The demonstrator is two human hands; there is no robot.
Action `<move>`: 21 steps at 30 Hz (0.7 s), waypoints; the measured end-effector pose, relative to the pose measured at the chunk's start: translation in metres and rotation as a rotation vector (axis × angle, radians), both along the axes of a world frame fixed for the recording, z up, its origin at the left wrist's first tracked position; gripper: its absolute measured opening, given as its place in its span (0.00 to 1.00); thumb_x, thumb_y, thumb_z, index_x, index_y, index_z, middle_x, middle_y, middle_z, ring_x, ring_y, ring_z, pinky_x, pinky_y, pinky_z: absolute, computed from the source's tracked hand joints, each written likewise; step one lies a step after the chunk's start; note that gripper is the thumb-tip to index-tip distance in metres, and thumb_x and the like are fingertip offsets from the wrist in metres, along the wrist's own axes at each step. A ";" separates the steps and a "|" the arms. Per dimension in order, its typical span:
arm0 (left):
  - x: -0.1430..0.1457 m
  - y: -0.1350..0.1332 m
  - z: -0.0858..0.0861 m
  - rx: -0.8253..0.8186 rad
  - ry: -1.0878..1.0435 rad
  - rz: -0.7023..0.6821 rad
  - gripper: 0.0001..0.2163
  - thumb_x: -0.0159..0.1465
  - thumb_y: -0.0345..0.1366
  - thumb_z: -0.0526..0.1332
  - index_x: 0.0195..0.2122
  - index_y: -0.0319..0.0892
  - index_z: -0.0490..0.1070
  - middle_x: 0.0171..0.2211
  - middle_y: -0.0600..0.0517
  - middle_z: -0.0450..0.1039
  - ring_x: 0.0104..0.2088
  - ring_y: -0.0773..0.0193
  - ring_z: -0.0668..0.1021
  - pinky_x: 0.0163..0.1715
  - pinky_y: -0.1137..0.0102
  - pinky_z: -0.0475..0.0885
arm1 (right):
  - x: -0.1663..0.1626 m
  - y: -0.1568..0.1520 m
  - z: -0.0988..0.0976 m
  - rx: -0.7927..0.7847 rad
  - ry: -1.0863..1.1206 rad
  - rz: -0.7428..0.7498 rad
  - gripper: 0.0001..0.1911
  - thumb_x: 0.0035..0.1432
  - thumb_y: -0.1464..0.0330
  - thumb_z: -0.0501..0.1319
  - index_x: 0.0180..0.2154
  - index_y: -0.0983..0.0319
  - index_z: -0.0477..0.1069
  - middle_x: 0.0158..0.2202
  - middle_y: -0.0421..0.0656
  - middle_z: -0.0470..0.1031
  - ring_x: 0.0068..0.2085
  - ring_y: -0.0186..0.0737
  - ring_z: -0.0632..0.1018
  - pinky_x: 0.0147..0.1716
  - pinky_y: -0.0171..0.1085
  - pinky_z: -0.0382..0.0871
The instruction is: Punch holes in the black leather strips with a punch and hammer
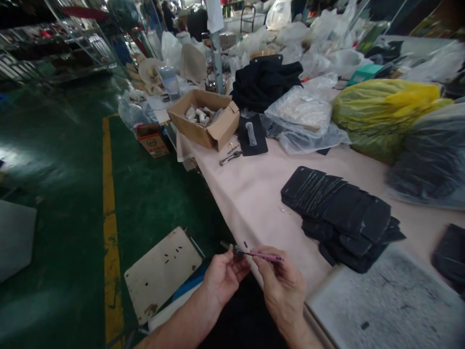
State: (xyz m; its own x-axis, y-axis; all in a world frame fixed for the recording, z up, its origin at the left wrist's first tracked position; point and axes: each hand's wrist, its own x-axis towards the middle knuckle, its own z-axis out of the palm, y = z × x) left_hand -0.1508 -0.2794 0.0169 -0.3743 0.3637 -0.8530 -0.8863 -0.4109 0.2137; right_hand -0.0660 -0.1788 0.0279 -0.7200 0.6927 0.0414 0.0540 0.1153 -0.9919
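Observation:
My left hand (222,277) and my right hand (281,286) are held together at the near edge of the table (254,194). Between them is a thin pink tool (262,255) with a dark metal tip pointing left. My right hand pinches the pink shaft with its fingertips. My left hand's fingers are closed around the dark tip end. Just right of my hands lies a fanned stack of black fabric pieces (341,215).
A grey board (388,305) lies at the near right. Farther along the table are small pliers (230,157), an open cardboard box (205,118), a black garment pile (265,82), clear and yellow plastic bags (381,111). A white stool seat (162,271) stands on the green floor at left.

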 end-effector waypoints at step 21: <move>-0.001 -0.025 -0.021 0.061 0.030 0.063 0.07 0.65 0.34 0.62 0.33 0.34 0.73 0.32 0.45 0.79 0.30 0.62 0.80 0.35 0.67 0.76 | -0.021 -0.010 -0.017 0.164 -0.093 0.208 0.05 0.61 0.64 0.60 0.37 0.56 0.75 0.36 0.41 0.79 0.36 0.40 0.79 0.33 0.35 0.74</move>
State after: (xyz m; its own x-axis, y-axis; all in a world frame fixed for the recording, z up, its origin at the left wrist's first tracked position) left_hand -0.1515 -0.3047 -0.0042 -0.4235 0.3891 -0.8180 -0.8516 -0.4790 0.2131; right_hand -0.0868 -0.1886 0.0112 -0.8522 0.5187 0.0679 0.1022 0.2923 -0.9509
